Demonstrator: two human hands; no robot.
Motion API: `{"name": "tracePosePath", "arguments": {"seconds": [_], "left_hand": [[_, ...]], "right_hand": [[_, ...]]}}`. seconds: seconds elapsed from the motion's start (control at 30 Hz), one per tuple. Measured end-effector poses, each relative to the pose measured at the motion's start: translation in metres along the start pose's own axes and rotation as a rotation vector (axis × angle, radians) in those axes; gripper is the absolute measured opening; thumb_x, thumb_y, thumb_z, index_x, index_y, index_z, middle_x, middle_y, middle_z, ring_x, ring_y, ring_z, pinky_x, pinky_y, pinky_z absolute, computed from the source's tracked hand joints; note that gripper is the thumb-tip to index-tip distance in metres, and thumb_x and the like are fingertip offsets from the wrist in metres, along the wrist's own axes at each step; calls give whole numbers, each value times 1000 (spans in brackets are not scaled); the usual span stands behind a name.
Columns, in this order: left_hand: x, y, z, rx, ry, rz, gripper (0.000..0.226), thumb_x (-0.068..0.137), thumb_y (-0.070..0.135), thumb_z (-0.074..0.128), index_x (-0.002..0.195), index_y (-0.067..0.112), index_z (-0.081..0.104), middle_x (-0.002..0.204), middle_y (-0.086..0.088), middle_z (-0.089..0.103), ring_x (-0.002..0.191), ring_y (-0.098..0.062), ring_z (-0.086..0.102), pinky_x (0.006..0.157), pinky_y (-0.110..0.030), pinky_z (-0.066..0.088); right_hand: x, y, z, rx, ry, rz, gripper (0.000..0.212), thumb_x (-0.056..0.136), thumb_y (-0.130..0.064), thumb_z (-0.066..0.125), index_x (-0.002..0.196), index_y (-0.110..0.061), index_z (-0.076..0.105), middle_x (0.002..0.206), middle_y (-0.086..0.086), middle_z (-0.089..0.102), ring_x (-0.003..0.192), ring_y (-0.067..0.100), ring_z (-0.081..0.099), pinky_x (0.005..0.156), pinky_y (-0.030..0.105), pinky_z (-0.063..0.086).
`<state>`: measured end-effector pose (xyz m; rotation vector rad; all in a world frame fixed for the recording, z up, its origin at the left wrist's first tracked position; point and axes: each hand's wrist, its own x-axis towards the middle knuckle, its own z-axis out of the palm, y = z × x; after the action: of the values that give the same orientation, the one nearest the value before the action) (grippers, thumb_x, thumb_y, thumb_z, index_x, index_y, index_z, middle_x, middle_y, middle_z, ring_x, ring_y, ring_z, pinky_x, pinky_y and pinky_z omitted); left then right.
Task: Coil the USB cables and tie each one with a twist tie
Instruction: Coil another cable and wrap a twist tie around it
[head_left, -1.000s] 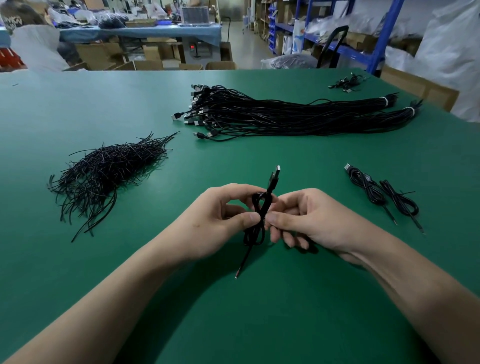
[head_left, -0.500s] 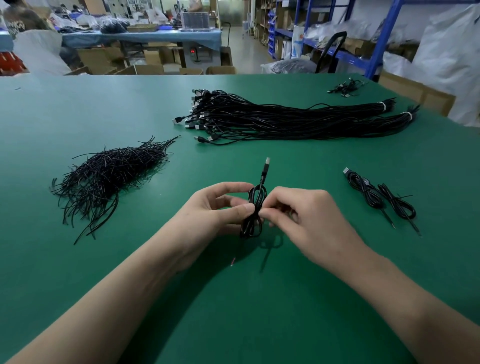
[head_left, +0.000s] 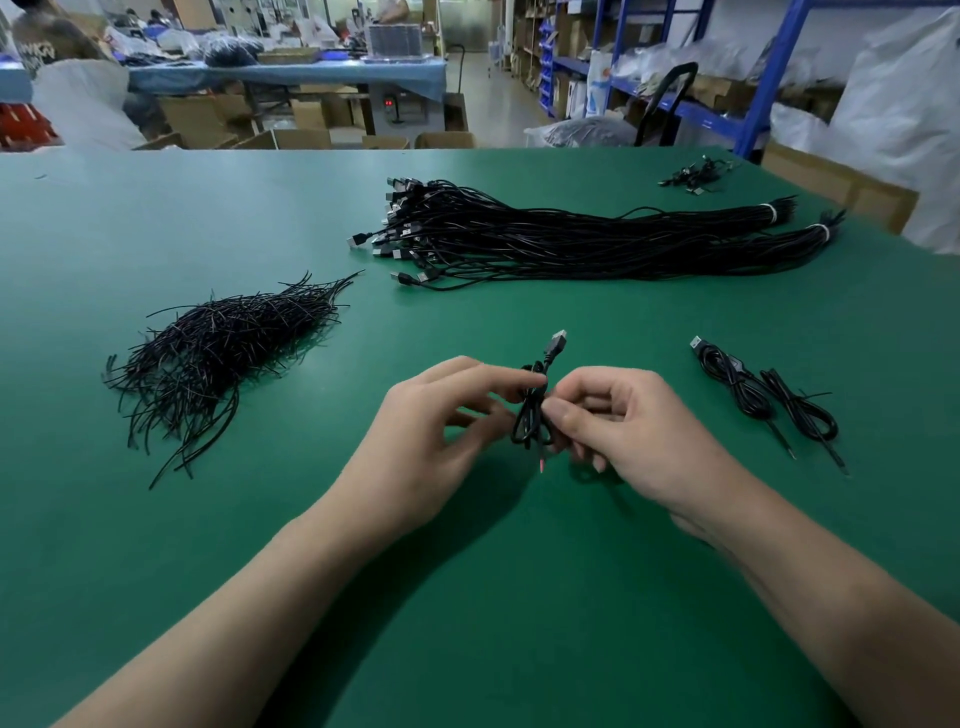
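A coiled black USB cable (head_left: 531, 420) stands upright between my hands above the green table (head_left: 467, 597), its metal plug pointing up and away. My left hand (head_left: 436, 431) pinches the coil near its top with fingertip and thumb. My right hand (head_left: 623, 431) pinches the coil's middle from the right side, fingers curled. A thin bare end of the cable hangs below the coil. I cannot make out a twist tie on it. A heap of black twist ties (head_left: 218, 353) lies to the left.
A big bundle of straight black USB cables (head_left: 571, 239) lies across the far middle of the table. Two coiled, tied cables (head_left: 763, 395) rest to the right. A few more cables (head_left: 693, 176) sit at the far right corner. Shelves and boxes stand beyond.
The coil has stayed between my hands while both hands shifted their grip on it. The dangling loose end has become shorter.
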<state>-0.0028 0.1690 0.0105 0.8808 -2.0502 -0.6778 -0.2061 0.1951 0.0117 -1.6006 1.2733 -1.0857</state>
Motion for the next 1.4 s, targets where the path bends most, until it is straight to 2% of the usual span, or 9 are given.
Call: {"name": "tracePosePath", "arguments": {"seconds": [0.2,0.3,0.4,0.57,0.7,0.8,1.03,1.2,1.4], "left_hand": [[3,3,-10,335,172,262,14,88,28,78,101,24,79,107,8,65,101,-14,64,83,-33,52],[2,9,-7,171,170,186,13,86,30,77,91,18,75,94,12,73,91,-4,69,82,-23,53],[2,12,-3,-117,114,-33,11,86,33,79,82,25,73,77,10,74,75,-6,71,71,-17,51],[2,11,1,-563,56,-248,25,87,37,73,107,26,62,71,-9,63,67,-21,61,69,-32,52],[1,4,-4,-571,2,-165,23,100,15,58,121,26,61,76,-8,68,67,-21,63,69,-28,55],[2,1,-8,-295,-53,-52,32,98,5,63,121,26,68,87,-3,74,77,-12,70,78,-22,55],[4,1,-14,101,-20,184,33,88,21,72,121,19,74,106,5,68,99,-10,66,88,-20,49],[3,4,-14,167,63,201,27,84,36,73,104,18,79,115,7,71,107,-5,66,96,-27,51],[2,7,-6,103,140,61,17,89,35,75,83,19,75,78,14,74,77,-3,70,72,-19,52]], "right_hand": [[-5,-13,5,-93,5,-151,19,97,-14,65,80,-23,68,67,-1,68,56,8,52,53,18,38],[-9,-20,6,-281,104,-327,12,93,-16,66,81,-20,69,67,-5,66,64,15,60,58,28,44],[-11,-23,7,-427,170,-465,11,93,-14,66,82,-11,66,69,-5,63,67,15,58,57,16,37],[-10,-20,8,-575,240,-598,13,96,-15,66,85,-9,67,76,-2,63,71,17,57,67,24,44],[-8,-18,6,-405,221,-429,14,95,-20,68,81,-23,68,68,-8,64,64,10,58,58,13,37],[-4,-13,3,-140,109,-160,18,95,-16,68,79,-23,67,65,-4,67,54,11,54,54,26,46],[-4,-13,5,374,-89,119,13,83,-23,69,72,-16,71,62,5,61,49,10,49,48,20,44],[-5,-13,10,222,-79,42,15,94,-13,64,79,-11,69,64,4,65,54,12,53,52,19,46],[-7,-17,5,-145,-2,-186,15,94,-22,70,80,-28,70,69,-5,70,60,2,57,58,17,45]]}}
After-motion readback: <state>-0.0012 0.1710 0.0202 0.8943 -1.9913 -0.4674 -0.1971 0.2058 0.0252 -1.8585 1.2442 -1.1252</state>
